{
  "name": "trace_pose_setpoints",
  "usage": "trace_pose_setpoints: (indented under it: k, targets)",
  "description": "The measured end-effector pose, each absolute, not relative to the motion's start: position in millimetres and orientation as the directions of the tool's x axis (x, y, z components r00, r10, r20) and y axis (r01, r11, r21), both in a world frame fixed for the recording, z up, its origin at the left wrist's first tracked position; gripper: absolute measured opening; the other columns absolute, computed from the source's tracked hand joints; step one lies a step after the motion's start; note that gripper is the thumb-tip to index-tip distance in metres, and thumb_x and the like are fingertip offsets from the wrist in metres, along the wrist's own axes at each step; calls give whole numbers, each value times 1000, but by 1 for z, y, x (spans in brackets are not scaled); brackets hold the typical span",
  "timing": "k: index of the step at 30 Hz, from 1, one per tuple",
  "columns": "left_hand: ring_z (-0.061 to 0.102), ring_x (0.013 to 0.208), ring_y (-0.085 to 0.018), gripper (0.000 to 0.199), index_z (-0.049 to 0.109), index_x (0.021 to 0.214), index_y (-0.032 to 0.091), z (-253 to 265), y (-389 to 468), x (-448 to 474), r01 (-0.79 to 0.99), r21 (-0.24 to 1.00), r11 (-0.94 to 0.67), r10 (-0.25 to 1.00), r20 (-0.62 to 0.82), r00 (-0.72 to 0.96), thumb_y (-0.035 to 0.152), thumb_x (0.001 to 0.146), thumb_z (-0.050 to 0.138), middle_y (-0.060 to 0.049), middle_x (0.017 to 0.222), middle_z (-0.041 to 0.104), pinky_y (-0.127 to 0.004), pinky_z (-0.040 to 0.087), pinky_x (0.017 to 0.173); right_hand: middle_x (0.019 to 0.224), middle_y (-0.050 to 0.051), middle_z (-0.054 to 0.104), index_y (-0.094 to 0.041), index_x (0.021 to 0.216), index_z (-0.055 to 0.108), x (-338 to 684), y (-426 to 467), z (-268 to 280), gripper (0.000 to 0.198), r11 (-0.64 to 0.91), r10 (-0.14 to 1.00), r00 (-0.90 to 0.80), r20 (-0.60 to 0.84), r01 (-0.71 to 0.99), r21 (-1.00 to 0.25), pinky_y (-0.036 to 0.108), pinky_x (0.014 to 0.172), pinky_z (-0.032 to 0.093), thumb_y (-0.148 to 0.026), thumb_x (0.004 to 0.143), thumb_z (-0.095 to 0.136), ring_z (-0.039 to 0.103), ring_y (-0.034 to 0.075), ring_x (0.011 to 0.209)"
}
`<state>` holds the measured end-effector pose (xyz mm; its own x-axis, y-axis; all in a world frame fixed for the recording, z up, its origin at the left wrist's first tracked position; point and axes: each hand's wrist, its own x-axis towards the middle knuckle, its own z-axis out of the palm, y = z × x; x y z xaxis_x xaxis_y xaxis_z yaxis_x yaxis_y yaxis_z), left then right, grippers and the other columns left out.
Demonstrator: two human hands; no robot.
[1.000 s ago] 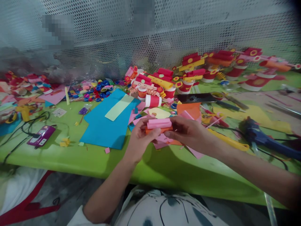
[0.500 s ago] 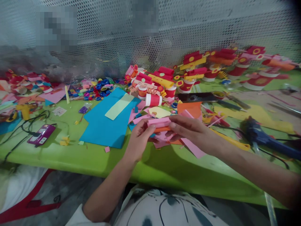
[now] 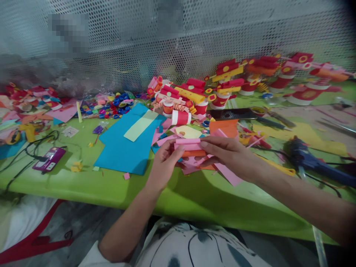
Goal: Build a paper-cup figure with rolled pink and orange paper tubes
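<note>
A pink paper roll point(image 3: 188, 143) lies on top of an orange paper roll point(image 3: 191, 152), and both are held between my two hands above the green table point(image 3: 83, 185). My left hand point(image 3: 164, 165) pinches their left end with thumb and fingers. My right hand point(image 3: 228, 155) grips their right end from the other side. Loose pink paper scraps point(image 3: 229, 177) lie on the table just under my hands.
A blue paper sheet point(image 3: 125, 146) with a pale green strip lies to the left. Finished red, yellow and pink paper figures point(image 3: 189, 100) stand behind. A blue glue gun point(image 3: 308, 159) lies at the right, a purple device point(image 3: 50, 159) with black cables at the left. A perforated metal screen point(image 3: 194, 33) backs the table.
The two rolls and both hands have risen slightly. My right fingers have slid further over the top of the pink roll.
</note>
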<state>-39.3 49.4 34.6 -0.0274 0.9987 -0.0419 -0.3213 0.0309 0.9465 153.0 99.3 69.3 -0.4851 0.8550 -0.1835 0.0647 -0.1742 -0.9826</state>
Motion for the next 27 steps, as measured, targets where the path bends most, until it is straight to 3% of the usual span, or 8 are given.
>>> trace_pose_setpoints:
  k: [5,11,17,20,27]
  targets:
    - [70,96,-21,62,61,129,21,33,50,-40,-286,958,-31,999,27,-17,33,74,87,-10,124,71,-25,59,68,89,5,74,-19,89,77,152,100,73,38,-262,855,-460,-237,10,-965,34,71,66,-52,72,86,70,16,76]
    - [68,114,-25,58,60,130,18,33,50,-39,-283,957,-59,998,50,-40,29,78,84,-13,129,70,-32,61,85,92,6,75,-22,122,70,156,98,77,56,-239,849,-474,-234,49,-970,33,68,65,-46,74,86,73,19,81]
    - [72,106,-26,69,57,133,20,32,51,-39,-313,950,-22,999,11,-38,30,72,88,-12,123,73,-33,62,79,94,5,74,-20,109,71,154,98,71,48,-202,838,-497,-227,105,-974,37,74,66,-42,71,89,72,19,86]
    - [72,107,-25,71,57,133,21,32,52,-39,-334,942,-37,999,30,-26,28,70,89,-11,122,74,-34,62,84,92,5,74,-19,104,71,154,100,68,46,-202,839,-496,-225,100,-974,37,75,66,-43,69,90,71,19,85]
    - [71,109,-25,73,55,136,20,32,53,-40,-319,948,-20,999,9,-36,27,71,89,-12,124,73,-35,61,89,103,7,73,-21,114,70,158,101,65,50,-217,807,-549,-220,71,-974,32,72,65,-40,72,89,71,18,89]
